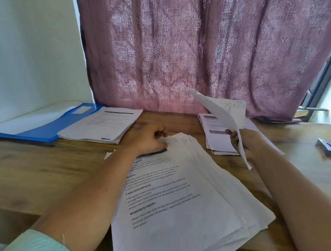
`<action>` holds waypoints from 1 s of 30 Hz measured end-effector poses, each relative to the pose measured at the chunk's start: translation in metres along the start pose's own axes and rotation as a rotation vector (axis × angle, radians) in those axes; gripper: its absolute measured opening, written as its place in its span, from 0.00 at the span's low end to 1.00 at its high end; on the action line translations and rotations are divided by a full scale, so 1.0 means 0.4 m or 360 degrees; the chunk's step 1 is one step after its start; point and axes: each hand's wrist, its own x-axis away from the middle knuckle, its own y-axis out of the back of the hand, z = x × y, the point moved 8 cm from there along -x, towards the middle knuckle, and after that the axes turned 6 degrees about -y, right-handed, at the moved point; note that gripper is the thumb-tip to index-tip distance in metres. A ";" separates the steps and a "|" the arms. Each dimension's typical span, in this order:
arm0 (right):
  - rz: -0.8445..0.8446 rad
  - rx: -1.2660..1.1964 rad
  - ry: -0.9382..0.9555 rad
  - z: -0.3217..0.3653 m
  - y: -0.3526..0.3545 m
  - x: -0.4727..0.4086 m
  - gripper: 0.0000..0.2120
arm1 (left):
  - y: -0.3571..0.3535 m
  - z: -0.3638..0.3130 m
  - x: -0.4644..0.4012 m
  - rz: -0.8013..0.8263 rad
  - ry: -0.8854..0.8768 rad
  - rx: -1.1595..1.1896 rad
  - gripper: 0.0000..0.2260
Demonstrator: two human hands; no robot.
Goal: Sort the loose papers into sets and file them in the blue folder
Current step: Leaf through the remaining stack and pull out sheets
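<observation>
A fanned pile of loose printed papers (186,197) lies in front of me on the wooden table. My left hand (151,139) rests on the pile's top left corner, fingers curled at the edge of the top page. My right hand (246,143) holds one curled sheet (219,116) lifted above the table. Behind that sheet lies a smaller sorted stack (217,134) at the back right. Another neat stack (102,124) sits at the back left, beside the open blue folder (48,128), which has white sheets inside.
A pink patterned curtain (191,51) hangs right behind the wooden table (37,167). A white wall (32,45) stands at the left. A dark stapler-like object (327,147) lies at the far right. The table's front edge runs low on the left.
</observation>
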 end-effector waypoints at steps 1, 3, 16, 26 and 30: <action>0.0002 0.0000 0.0001 0.000 -0.001 0.006 0.10 | -0.005 0.006 0.000 0.0027 0.0030 -0.0041 0.10; 0.0011 0.0018 0.0011 0.004 -0.008 0.020 0.10 | -0.011 0.026 -0.003 0.0073 0.0093 -0.0139 0.11; 0.0005 0.0017 0.0019 0.003 -0.019 0.030 0.04 | -0.012 0.028 0.001 0.0140 0.0159 -0.0119 0.11; 0.0027 0.0001 0.0031 0.003 -0.030 0.039 0.08 | -0.015 0.022 0.000 0.0146 0.0138 -0.0088 0.11; 0.0045 -0.0007 0.0031 0.002 -0.035 0.041 0.09 | -0.018 0.022 -0.001 0.0173 0.0129 -0.0070 0.10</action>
